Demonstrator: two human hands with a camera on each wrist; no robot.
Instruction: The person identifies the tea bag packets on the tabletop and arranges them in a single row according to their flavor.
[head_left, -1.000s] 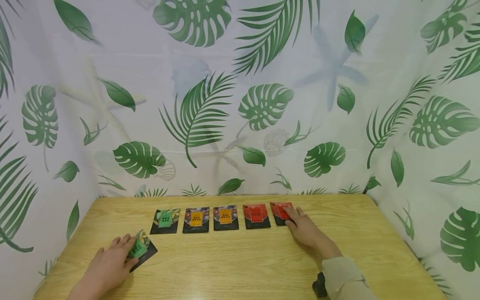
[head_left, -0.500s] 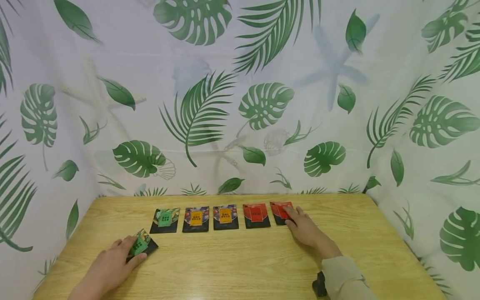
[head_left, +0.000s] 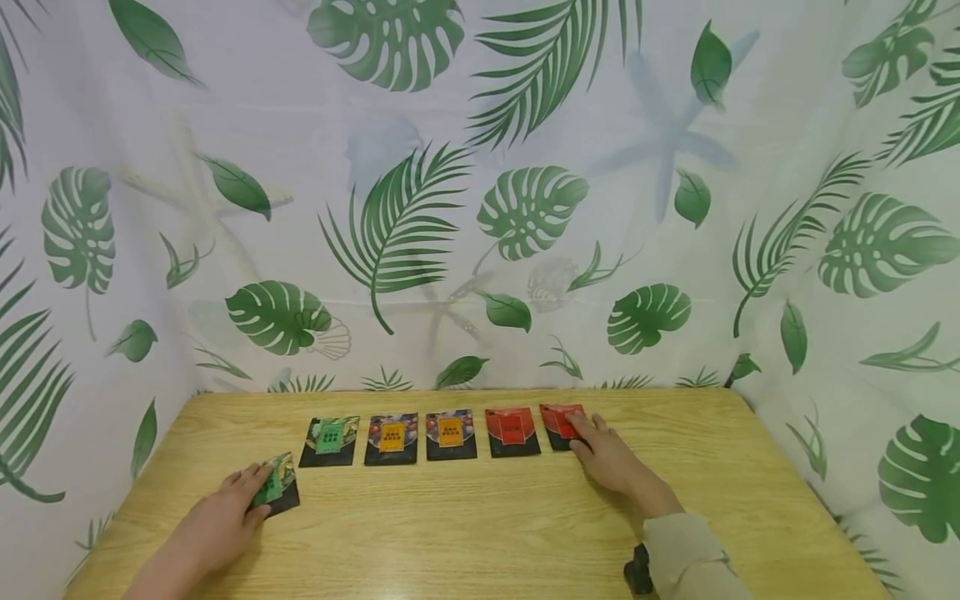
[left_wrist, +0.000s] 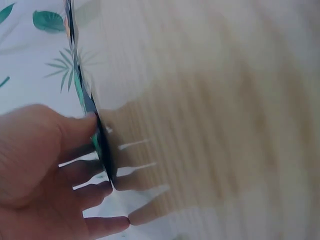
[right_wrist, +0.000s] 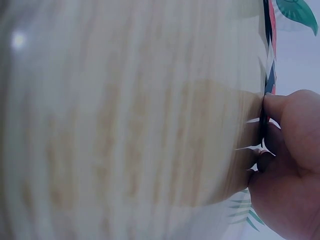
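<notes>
A packet with a green label [head_left: 283, 493] lies slanted on the table at left, apart from the row. My left hand [head_left: 217, 521] rests over its left side, fingers extended on it and thumb at its lower edge. In the left wrist view the fingers of my left hand [left_wrist: 55, 165] spread down to the table beside the packet's dark edge [left_wrist: 103, 150]. At the row's right end, my right hand [head_left: 611, 457] touches a red and black packet [head_left: 557, 425], fingertips on its right side and thumb by its edge. The right wrist view shows my right hand [right_wrist: 295, 150] against it.
Further packets line the back of the wooden table [head_left: 450, 533]: one green [head_left: 330, 442], two with orange labels [head_left: 392, 440] and another red one [head_left: 513, 432]. A small black object [head_left: 639, 570] lies beside the right sleeve [head_left: 688, 550]. Leaf-patterned cloth [head_left: 450, 250] hangs behind and at the sides.
My left hand and the slanted green packet have shifted slightly left, and the packet has turned a little straighter. The right hand and the row have stayed put.
</notes>
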